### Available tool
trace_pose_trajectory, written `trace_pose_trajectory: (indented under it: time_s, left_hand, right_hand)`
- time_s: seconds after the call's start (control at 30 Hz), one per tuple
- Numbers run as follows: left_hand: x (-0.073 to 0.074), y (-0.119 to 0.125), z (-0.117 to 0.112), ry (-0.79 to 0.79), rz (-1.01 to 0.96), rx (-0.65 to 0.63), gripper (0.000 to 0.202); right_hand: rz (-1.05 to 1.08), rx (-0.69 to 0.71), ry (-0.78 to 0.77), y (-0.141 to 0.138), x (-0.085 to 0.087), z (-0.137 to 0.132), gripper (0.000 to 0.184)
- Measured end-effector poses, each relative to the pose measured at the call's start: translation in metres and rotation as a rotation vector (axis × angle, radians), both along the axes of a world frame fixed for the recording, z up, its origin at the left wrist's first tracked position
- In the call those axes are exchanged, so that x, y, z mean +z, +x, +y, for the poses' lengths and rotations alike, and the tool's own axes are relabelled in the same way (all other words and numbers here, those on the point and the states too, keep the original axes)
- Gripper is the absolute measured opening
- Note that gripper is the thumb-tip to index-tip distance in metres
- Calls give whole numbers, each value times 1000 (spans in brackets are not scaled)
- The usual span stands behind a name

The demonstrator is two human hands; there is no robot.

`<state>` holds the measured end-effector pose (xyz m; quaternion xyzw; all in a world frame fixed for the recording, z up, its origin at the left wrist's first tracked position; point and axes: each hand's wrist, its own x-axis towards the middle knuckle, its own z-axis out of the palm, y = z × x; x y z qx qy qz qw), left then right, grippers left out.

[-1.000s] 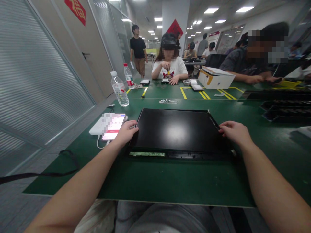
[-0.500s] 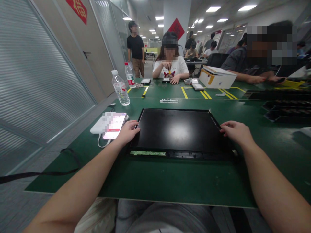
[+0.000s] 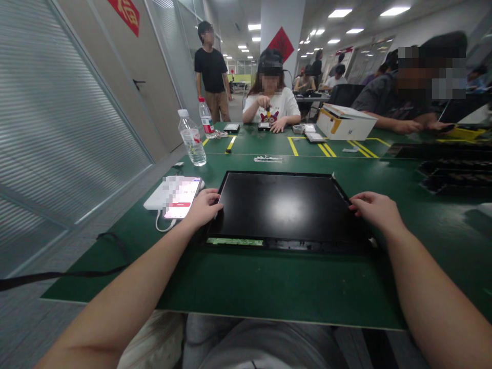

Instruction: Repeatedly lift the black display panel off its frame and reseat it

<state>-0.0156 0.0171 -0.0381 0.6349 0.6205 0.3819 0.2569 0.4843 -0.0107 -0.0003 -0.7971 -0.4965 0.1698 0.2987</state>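
In a bright office [image 3: 282, 23], on a green table [image 3: 300, 287], see a phone [image 3: 184, 200] at left, then the left hand [image 3: 203, 207], with fingers bent at the edge of a black screen [image 3: 284, 205], but cannot tell if gripping or resting. By the look of it, have the screen already flat inside its dark frame [image 3: 307, 245], with the green strip [image 3: 235, 242] in front uncovered, and cannot tell of anything further left to do. At right, pinch the frame with the right hand [image 3: 374, 207], thumb and fingertips together.

Toward eleven o'clock we read the gold character 福 on the red sign [image 3: 126, 15]. Near nine, the phone [image 3: 184, 197] shows digits too blurred for us; at ten, we cannot read the clear bottle's label [image 3: 191, 137].
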Motion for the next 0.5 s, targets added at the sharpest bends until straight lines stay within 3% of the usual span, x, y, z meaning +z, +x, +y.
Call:
trace_pose_trajectory:
  time_s: [0.5]
  left_hand:
    - [5, -1, -3, 38, 296, -48, 31]
  right_hand:
    - [-13, 5, 32, 1, -1, -1, 11]
